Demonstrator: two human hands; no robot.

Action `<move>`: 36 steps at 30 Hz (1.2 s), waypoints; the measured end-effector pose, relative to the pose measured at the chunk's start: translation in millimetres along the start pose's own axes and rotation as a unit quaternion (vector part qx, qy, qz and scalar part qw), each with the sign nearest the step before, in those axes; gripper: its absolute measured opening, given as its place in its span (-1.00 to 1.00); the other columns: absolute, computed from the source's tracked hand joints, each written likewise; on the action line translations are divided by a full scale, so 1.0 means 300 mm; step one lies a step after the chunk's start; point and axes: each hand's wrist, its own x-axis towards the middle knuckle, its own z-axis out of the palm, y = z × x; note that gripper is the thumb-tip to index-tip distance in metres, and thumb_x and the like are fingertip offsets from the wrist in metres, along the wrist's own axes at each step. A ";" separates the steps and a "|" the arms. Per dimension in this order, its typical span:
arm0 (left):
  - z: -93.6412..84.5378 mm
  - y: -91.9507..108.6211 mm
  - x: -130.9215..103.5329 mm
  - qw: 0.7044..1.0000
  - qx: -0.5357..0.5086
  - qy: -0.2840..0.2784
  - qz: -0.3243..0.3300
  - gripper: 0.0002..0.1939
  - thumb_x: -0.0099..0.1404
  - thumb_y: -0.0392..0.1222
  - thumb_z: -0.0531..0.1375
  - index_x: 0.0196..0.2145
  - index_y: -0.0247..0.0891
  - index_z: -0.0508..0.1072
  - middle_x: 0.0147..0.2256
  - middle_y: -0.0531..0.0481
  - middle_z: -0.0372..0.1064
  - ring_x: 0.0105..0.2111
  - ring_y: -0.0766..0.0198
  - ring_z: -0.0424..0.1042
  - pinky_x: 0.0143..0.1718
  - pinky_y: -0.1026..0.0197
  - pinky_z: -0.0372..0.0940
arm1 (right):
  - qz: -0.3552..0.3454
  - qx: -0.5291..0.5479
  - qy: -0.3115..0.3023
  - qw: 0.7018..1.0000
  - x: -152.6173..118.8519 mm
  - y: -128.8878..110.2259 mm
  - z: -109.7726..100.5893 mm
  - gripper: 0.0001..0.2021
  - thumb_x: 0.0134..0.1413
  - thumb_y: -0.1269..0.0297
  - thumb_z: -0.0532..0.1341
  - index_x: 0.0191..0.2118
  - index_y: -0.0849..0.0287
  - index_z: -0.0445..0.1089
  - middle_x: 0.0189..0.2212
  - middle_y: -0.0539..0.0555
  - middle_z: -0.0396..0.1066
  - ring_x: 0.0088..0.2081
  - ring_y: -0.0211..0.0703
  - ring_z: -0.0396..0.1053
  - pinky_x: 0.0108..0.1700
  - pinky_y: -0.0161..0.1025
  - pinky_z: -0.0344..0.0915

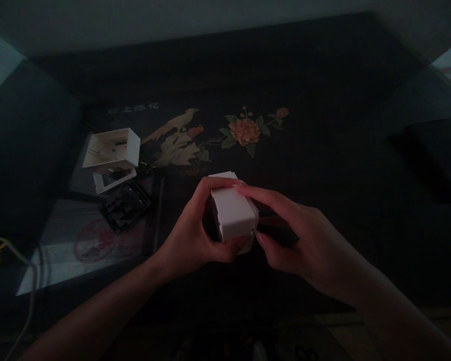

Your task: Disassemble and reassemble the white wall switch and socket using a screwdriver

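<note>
A small white plastic box-shaped housing [233,211] is held up near the middle of the view, tilted a little. My left hand [203,225] wraps round it from the left, with the thumb along the near side and the fingers over the far side. From the right, my right hand [293,230] grips the same housing, its index finger on the far top edge and its thumb by the lower right edge. The housing's right face is partly hidden by the right fingers, and its underside is out of sight.
On the dark table [323,165], at the left, stands an open white box [131,150]. A white frame [115,184] and a black plastic part [126,205] lie just in front of it. A pale cable [33,286] runs along the left edge. A dark flat object [436,160] lies at the right.
</note>
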 end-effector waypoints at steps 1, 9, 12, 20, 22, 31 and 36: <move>0.000 0.001 0.000 1.000 -0.003 0.000 0.002 -0.36 0.02 -0.34 0.39 0.02 -0.10 0.25 -0.01 0.01 0.37 -0.05 0.17 0.44 -0.03 0.18 0.39 | -0.003 -0.003 0.001 1.000 -0.001 0.000 0.000 -0.43 0.18 0.48 0.17 0.29 0.06 0.15 0.26 0.07 0.32 0.16 -0.11 0.40 0.12 -0.16 0.44; 0.004 0.002 -0.003 1.000 -0.019 -0.004 -0.018 -0.34 0.01 -0.33 0.40 0.02 -0.09 0.25 -0.03 -0.01 0.39 -0.08 0.13 0.45 -0.09 0.15 0.41 | 0.004 0.000 0.006 1.000 0.002 0.001 0.004 -0.45 0.15 0.48 0.18 0.25 0.06 0.19 0.24 0.06 0.35 0.12 -0.14 0.44 0.10 -0.21 0.43; 0.005 0.001 -0.005 1.000 -0.020 -0.005 -0.016 -0.34 0.01 -0.32 0.40 0.03 -0.09 0.25 -0.03 -0.01 0.39 -0.07 0.14 0.45 -0.08 0.16 0.40 | 0.004 -0.003 0.003 1.000 -0.001 0.004 0.004 -0.45 0.18 0.46 0.18 0.27 0.03 0.18 0.23 0.04 0.36 0.12 -0.13 0.45 0.09 -0.21 0.43; 0.009 0.009 -0.005 1.000 -0.008 0.000 -0.018 -0.36 0.01 -0.31 0.40 0.01 -0.10 0.25 0.03 -0.03 0.38 0.00 0.08 0.43 0.02 0.08 0.37 | 0.003 -0.037 0.015 0.999 0.002 -0.015 0.009 -0.44 0.10 0.51 0.17 0.23 0.13 0.19 0.16 0.09 0.43 0.04 -0.17 0.50 0.00 -0.28 0.46; 0.009 0.008 -0.007 1.000 -0.010 0.004 -0.022 -0.38 0.02 -0.30 0.39 0.01 -0.11 0.26 0.05 -0.04 0.37 0.02 0.07 0.42 0.05 0.07 0.36 | -0.007 -0.059 0.014 0.998 0.006 -0.021 0.014 -0.46 0.11 0.52 0.14 0.23 0.18 0.18 0.20 0.15 0.39 0.09 -0.16 0.46 0.03 -0.28 0.45; 0.017 -0.005 -0.018 0.999 0.022 0.033 -0.006 -0.34 0.03 -0.26 0.42 0.06 -0.10 0.28 0.09 -0.06 0.35 0.07 0.04 0.38 0.10 0.03 0.32 | -0.010 -0.140 0.039 0.989 0.002 -0.059 0.056 -0.49 0.14 0.53 0.02 0.23 0.28 0.20 0.29 0.36 0.25 0.27 0.03 0.28 0.17 -0.05 0.41; 0.018 -0.003 -0.017 0.999 -0.001 0.041 -0.004 -0.37 0.04 -0.25 0.42 0.04 -0.09 0.30 0.05 -0.01 0.37 0.03 0.11 0.40 0.05 0.09 0.33 | 0.007 -0.180 0.082 0.980 0.008 -0.087 0.082 -0.44 0.09 0.58 0.00 0.23 0.24 0.23 0.31 0.27 0.23 0.26 0.04 0.29 0.16 -0.01 0.43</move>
